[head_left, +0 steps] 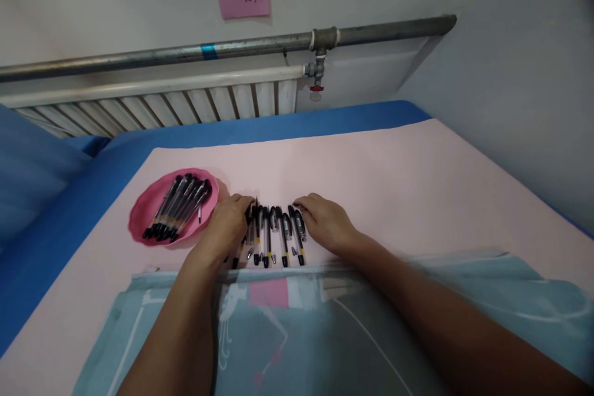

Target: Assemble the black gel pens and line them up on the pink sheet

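Note:
A row of clear-barrelled black gel pens (266,238) lies in parts on the pink table cover, with black caps (273,219) and small metal tips (294,252) among the barrels. My left hand (227,223) is at the row's left end, fingers curled and closed beside the pens; what they hold, if anything, is hidden. At the right end, my right hand (327,219) has its thumb and fingers pinched together near the tops of the pens. I cannot make out what is between them.
Left of the row, a pink scalloped basket (134,223) holds several black pens (179,207) and a small pale piece. A blue patterned cloth (297,334) covers the near edge. Behind the table are a radiator (208,102), a metal pipe (260,46) and a red-handled valve (317,88).

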Action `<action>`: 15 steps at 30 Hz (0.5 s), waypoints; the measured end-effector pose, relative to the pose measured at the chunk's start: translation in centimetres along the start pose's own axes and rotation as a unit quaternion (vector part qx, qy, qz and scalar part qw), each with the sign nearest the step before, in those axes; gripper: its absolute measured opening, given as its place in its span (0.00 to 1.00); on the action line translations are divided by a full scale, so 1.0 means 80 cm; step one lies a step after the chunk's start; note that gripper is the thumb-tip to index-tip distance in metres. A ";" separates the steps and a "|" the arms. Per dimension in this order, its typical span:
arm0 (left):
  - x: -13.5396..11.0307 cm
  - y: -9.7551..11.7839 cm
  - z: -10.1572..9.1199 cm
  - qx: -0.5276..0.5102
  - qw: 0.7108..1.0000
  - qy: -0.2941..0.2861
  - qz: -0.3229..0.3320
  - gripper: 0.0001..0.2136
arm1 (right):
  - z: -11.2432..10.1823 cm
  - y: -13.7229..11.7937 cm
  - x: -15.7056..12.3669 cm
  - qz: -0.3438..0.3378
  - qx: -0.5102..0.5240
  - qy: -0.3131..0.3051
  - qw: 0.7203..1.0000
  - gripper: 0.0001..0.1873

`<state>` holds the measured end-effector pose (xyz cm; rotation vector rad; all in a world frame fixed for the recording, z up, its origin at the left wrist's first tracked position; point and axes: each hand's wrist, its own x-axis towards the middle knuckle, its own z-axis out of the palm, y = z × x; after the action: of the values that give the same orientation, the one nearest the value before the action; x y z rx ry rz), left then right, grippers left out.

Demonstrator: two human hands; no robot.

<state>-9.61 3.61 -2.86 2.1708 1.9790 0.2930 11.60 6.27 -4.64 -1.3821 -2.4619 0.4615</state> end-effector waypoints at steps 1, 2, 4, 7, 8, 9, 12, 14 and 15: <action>0.000 0.000 0.001 0.003 1.000 -0.002 0.000 0.20 | 0.000 0.000 0.000 0.001 0.001 -0.001 1.000 0.14; 0.000 0.000 0.001 0.007 1.000 -0.006 -0.002 0.20 | 0.000 0.000 0.000 0.001 0.002 -0.001 1.000 0.14; 0.000 -0.001 0.002 0.013 1.000 -0.008 -0.001 0.21 | 0.000 0.000 0.000 0.002 0.002 0.001 1.000 0.14; -0.001 -0.003 0.004 0.019 1.000 -0.003 0.004 0.21 | 0.001 0.001 0.000 0.001 0.002 0.005 1.000 0.15; -0.002 -0.004 0.004 0.019 1.000 0.000 0.005 0.21 | 0.002 0.001 0.000 0.001 0.002 0.004 1.000 0.15; -0.003 -0.005 0.004 0.018 1.000 0.003 0.006 0.20 | 0.002 0.001 0.000 0.001 0.003 0.005 1.000 0.14; -0.004 -0.006 0.005 0.009 1.000 0.015 0.011 0.20 | 0.002 0.002 0.000 -0.002 0.004 0.006 1.000 0.14; -0.003 -0.006 0.005 0.004 1.000 0.017 0.019 0.20 | 0.002 0.002 0.000 -0.003 0.004 0.008 1.000 0.14; -0.002 -0.005 0.006 0.004 1.000 0.016 0.024 0.19 | 0.002 0.002 0.000 -0.002 0.003 0.009 1.000 0.14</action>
<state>-9.86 3.49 -3.42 2.2354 1.9490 0.3293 11.67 6.35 -4.90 -1.3740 -2.4475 0.4530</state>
